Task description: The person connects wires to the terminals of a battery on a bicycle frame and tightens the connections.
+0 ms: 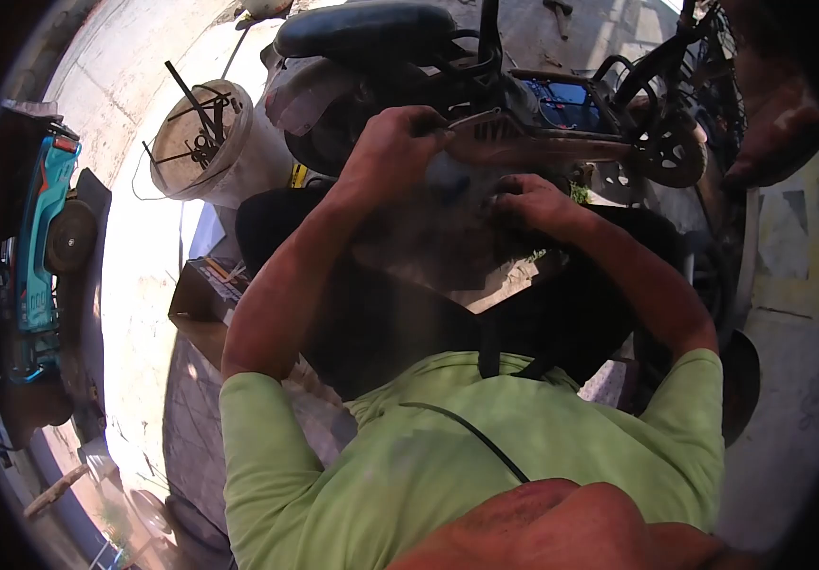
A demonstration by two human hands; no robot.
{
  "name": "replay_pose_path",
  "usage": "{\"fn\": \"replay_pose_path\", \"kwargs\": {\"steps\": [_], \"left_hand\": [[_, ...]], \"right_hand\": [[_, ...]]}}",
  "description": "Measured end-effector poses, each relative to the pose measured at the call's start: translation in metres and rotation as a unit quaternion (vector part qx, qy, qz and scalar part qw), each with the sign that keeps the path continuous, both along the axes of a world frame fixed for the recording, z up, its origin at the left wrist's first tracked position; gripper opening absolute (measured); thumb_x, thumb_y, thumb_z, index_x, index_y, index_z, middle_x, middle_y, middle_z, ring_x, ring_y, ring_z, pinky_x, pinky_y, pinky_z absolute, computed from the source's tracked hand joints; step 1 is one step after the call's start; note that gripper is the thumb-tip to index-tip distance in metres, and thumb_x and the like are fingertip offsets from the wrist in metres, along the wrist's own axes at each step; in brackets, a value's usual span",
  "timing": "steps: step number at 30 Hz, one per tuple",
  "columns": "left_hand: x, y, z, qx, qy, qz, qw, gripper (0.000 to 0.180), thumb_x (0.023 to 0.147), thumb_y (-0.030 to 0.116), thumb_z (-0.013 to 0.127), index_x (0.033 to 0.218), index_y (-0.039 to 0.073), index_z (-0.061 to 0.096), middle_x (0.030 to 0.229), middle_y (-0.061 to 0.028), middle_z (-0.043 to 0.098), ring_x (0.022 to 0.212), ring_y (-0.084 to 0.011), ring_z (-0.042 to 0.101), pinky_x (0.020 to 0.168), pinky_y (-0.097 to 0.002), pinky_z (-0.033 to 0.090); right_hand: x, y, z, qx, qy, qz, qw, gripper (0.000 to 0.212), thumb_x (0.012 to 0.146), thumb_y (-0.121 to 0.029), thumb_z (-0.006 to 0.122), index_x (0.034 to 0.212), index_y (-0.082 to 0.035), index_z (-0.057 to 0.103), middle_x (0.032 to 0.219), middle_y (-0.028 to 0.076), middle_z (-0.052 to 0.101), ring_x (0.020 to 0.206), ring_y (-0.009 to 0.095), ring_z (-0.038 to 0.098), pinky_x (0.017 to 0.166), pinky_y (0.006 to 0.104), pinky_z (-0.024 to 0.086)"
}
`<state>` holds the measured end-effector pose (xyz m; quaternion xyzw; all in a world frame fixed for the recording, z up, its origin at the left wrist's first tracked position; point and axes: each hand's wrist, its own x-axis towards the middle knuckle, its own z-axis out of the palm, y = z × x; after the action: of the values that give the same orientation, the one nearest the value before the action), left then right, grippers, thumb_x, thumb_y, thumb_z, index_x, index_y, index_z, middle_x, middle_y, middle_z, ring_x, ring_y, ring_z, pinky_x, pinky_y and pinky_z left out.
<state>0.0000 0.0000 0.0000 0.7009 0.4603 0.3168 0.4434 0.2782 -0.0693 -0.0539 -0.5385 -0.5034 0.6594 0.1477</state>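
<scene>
A small electric scooter stands across the space in front of me, its black seat (367, 36) at the far left. Along its near side runs a brownish side panel (561, 152) with dark lettering. My left hand (398, 142) pinches the left end of this panel between thumb and fingers. Lower and to the right, my right hand (528, 203) is closed, its fingertips curled and dark with grime. What it holds, if anything, is lost in shadow and haze. Just beyond the panel, an opening in the scooter shows a blue, wired compartment (560, 103).
At the left stands a whitish bucket (238, 157) with dark metal rods. Nearer me is an open cardboard box (202, 309). A turquoise vehicle (41, 237) is at the far left. A hammer (559, 14) lies beyond the scooter. Someone else's limb (780, 133) reaches in at upper right.
</scene>
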Motion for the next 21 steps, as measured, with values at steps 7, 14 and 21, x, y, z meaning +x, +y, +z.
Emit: {"fn": "replay_pose_path", "kwargs": {"steps": [7,14,21], "left_hand": [[0.023,0.056,-0.006,0.058,0.115,-0.109,0.986,0.029,0.098,0.025,0.072,0.117,0.003,0.077,0.087,-0.0188,0.075,0.076,-0.0211,0.072,0.075,-0.0380,0.057],[0.033,0.091,-0.034,-0.048,0.161,-0.160,0.973,0.028,0.096,0.021,0.072,0.116,0.001,0.075,0.090,-0.0193,0.074,0.076,-0.0269,0.072,0.075,-0.0387,0.057],[0.064,0.109,-0.022,0.033,0.108,-0.266,0.957,0.027,0.088,0.005,0.072,0.113,-0.003,0.073,0.103,-0.0202,0.071,0.088,-0.0364,0.071,0.077,-0.0407,0.056]], "right_hand": [[0.009,0.036,-0.006,-0.103,-0.004,-0.063,0.993,0.037,0.095,0.002,0.060,0.130,-0.001,0.070,0.114,0.007,0.076,0.099,0.018,0.072,0.092,0.0312,0.058],[0.054,0.086,0.000,-0.167,0.012,-0.031,0.985,0.036,0.097,0.004,0.055,0.131,0.001,0.066,0.115,0.010,0.076,0.094,0.019,0.073,0.082,0.0317,0.059],[0.171,0.180,-0.027,-0.021,0.016,-0.238,0.971,0.032,0.113,-0.019,0.057,0.138,0.000,0.060,0.106,0.007,0.070,0.078,0.009,0.064,0.066,0.0221,0.051]]}}
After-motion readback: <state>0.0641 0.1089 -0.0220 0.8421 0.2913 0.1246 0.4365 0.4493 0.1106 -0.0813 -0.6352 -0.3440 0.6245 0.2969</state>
